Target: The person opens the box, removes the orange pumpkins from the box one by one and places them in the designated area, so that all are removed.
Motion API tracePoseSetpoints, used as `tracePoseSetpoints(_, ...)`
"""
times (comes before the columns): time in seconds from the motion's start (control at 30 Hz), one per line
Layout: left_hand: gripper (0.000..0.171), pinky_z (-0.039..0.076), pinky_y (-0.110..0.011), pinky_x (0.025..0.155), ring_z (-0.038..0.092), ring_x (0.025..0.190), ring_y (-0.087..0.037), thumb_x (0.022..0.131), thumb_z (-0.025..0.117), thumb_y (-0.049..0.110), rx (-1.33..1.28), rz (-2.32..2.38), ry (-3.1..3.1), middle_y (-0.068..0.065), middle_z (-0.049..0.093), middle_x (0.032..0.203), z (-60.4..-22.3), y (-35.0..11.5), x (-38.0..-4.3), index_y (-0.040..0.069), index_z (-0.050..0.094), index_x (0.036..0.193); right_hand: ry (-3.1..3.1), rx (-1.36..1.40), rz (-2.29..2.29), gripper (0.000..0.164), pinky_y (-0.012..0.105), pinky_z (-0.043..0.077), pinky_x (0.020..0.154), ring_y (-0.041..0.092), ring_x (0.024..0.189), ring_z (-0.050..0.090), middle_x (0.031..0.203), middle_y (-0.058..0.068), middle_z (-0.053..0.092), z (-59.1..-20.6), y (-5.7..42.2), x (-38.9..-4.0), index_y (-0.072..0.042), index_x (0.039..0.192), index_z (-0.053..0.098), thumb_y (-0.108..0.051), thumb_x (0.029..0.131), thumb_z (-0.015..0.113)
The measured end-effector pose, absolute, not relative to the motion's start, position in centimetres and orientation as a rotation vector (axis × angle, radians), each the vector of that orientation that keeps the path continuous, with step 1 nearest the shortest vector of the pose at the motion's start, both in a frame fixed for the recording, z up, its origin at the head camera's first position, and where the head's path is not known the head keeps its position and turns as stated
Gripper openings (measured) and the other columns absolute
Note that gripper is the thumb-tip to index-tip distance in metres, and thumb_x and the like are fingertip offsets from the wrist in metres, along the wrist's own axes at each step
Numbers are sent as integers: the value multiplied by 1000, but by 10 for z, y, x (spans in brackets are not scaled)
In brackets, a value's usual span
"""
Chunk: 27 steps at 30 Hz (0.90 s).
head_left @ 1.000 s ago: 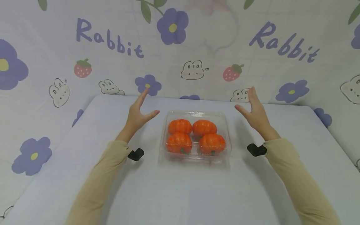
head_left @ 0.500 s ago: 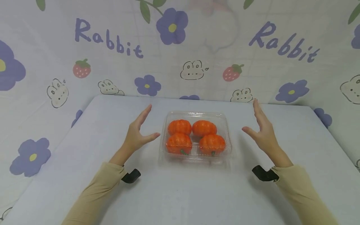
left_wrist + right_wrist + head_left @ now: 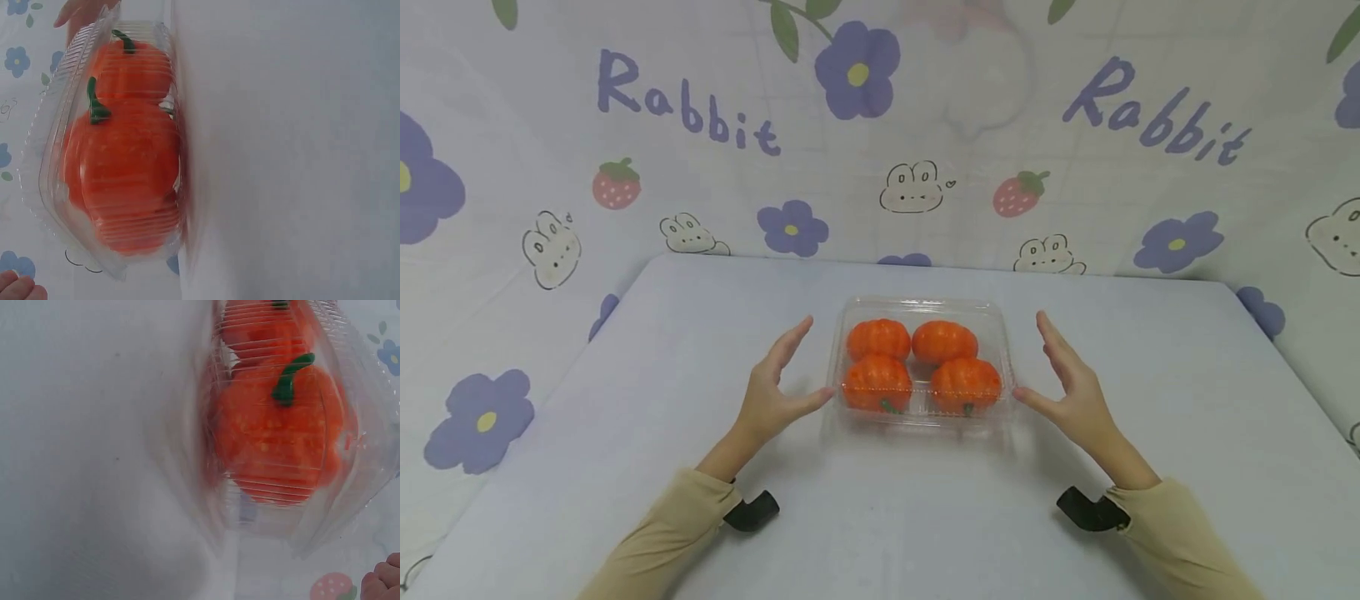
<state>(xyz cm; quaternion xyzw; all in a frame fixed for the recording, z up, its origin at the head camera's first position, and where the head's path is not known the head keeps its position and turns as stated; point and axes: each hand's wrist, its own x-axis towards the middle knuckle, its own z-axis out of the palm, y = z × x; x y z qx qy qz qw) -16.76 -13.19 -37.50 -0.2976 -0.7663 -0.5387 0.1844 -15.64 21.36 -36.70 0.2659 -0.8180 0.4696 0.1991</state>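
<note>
A clear plastic clamshell box (image 3: 921,402) sits on the table with several small orange pumpkins (image 3: 877,382) inside, some showing green stems (image 3: 128,42). On its left side is my left hand (image 3: 767,404), thumb and fingers spread apart, the thumb tip right at the box's edge. My right hand (image 3: 1078,404) mirrors it on the right, its thumb tip at the opposite edge and its fingers raised. Through the ribbed wall in the right wrist view, a pumpkin (image 3: 272,425) shows close up. Fingertips (image 3: 22,289) of the left hand appear at the lower corner of the left wrist view.
A white table (image 3: 880,517) bears the box. Behind it hangs a pale cloth (image 3: 955,100) printed with flowers, strawberries and rabbits. Dark wrist cameras (image 3: 752,512) stick out from both beige sleeves (image 3: 662,533).
Both hands have come down and back toward the front of the table. The right hand has then moved inward, so both thumb tips now reach the box's sides. The box has stayed put.
</note>
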Motion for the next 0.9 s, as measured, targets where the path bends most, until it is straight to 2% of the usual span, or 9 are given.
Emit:
tracePoseSetpoints(0.13,76,26,-48,100,31,124,-35,65,73,-5,-778,-1512,-2215,-24,36,134,-379,-125,-167,-14,33,129,-2284,752,1358,82,16,23,99,42,124,23,137,32,22,-372,211,-158,17,131,24,14,64,71)
tracePoseSetpoints(0.2,81,26,-49,99,29,126,-33,64,75,-1,-782,-1493,-2250,-22,34,136,-387,-124,-171,-11,31,132,-2298,751,1370,83,20,23,100,41,125,21,137,31,22,-380,212,-160,16,132,25,14,63,71)
tracePoseSetpoints(0.3,90,25,-47,100,27,127,-30,62,78,5,-795,-1440,-2314,-18,30,139,-402,-124,-178,-7,28,136,-2359,749,1331,87,37,25,102,35,129,19,142,25,20,-395,215,-164,9,136,25,6,64,74)
tracePoseSetpoints(0.4,98,23,-43,102,24,129,-24,62,81,13,-801,-1399,-2388,-11,25,143,-414,-126,-185,-1,23,139,-2417,739,1274,95,55,22,98,29,131,17,145,18,16,-408,218,-165,-1,140,23,-8,63,79)
tracePoseSetpoints(0.5,104,21,-43,103,21,130,-21,62,81,22,-803,-1373,-2472,-9,20,145,-418,-126,-186,1,18,141,-2449,726,1255,103,61,20,96,25,132,15,146,15,14,-412,218,-163,-5,142,21,-16,60,82)
tracePoseSetpoints(0.63,111,24,-45,101,23,129,-25,60,81,35,-806,-1249,-2536,-12,18,145,-421,-125,-186,0,15,142,-2429,737,1287,102,63,19,94,27,132,14,145,19,14,-405,213,-156,1,140,23,-9,58,82)
tracePoseSetpoints(0.7,112,26,-46,100,25,129,-27,59,81,37,-800,-1190,-2540,-14,18,145,-422,-124,-187,-2,14,141,-2401,764,1294,98,65,19,93,32,131,15,143,24,15,-398,208,-154,7,137,25,-3,56,81)
tracePoseSetpoints(0.8,112,25,-46,100,25,129,-27,60,82,34,-803,-1192,-2533,-16,17,145,-425,-124,-186,-2,13,141,-2371,807,1285,95,65,21,92,41,127,18,140,31,17,-391,202,-150,12,133,27,2,55,80)
tracePoseSetpoints(0.9,109,24,-46,101,21,130,-28,61,82,28,-831,-1283,-2505,-18,14,145,-428,-122,-186,-2,14,141,-2372,832,1292,96,63,22,92,45,126,18,139,31,17,-393,200,-150,12,133,25,7,53,78)
